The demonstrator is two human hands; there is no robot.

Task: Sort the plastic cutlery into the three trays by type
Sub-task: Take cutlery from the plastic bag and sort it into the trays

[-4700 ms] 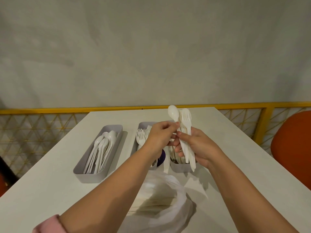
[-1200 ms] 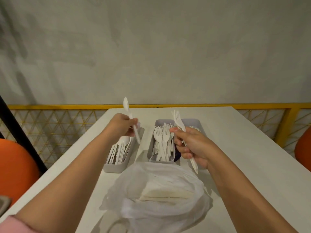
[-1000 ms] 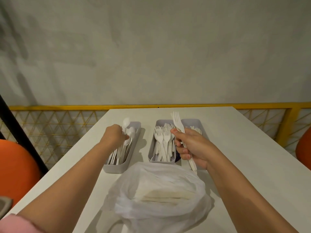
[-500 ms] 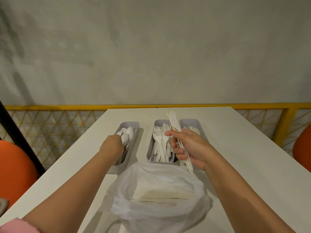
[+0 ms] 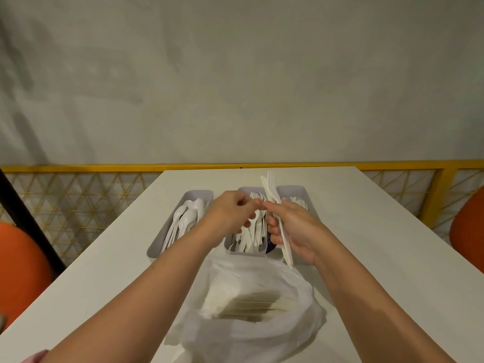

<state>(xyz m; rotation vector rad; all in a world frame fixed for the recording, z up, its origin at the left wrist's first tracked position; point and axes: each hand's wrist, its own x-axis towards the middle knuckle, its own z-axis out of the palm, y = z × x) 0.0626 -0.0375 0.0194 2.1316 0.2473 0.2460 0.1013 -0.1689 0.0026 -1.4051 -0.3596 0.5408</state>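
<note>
Three grey trays stand side by side on the white table [image 5: 366,231]. Spoons fill the left tray [image 5: 199,192], forks the middle tray [image 5: 245,190], and knives lie in the right tray [image 5: 294,189]. My right hand [image 5: 296,229] grips a small bundle of white cutlery [image 5: 272,191], a fork and a knife upright, above the middle and right trays. My left hand [image 5: 230,216] hovers over the middle tray with loosely curled fingers. Its fingertips are beside my right thumb and hold nothing that I can see.
A white plastic bag [image 5: 248,320] with more cutlery inside lies in front of the trays, between my forearms. Orange chairs stand at the left [image 5: 18,260] and right [image 5: 468,231]. A yellow railing [image 5: 104,168] runs behind the table.
My left hand let a spoon go into the left tray, then moved right to meet my right hand. The right hand kept hold of its bundle.
</note>
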